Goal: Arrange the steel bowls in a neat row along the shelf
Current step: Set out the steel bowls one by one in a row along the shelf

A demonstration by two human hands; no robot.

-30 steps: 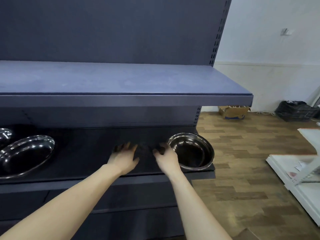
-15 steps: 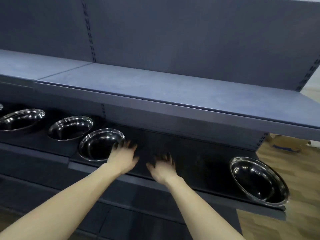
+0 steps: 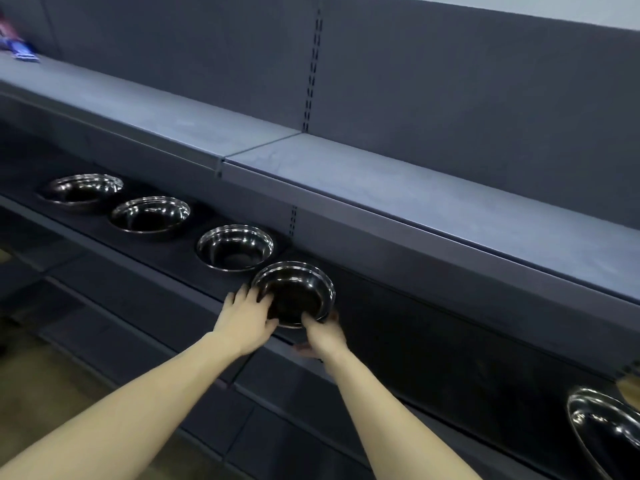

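Note:
Several steel bowls stand on the dark lower shelf [image 3: 433,341]. The nearest bowl [image 3: 294,289] sits at the shelf's front edge, and both hands are on it. My left hand [image 3: 247,320] grips its left rim, thumb over the edge. On the near right side, my right hand [image 3: 323,336] holds the rim with its fingers curled under. To the left, three more bowls stand in a line: one close by [image 3: 235,247], a middle one [image 3: 150,214] and a far one [image 3: 83,188]. Another bowl [image 3: 606,434] stands alone at the far right.
A grey upper shelf [image 3: 381,181] overhangs the bowls closely. A blue and pink packet [image 3: 17,46] lies on it at the far left. Between the held bowl and the right bowl is a long bare stretch of shelf. Lower shelves and floor lie below.
My view has swung left along the shelf. Both hands moved from resting on bare shelf to the nearest bowl, and now grip its rim on either side.

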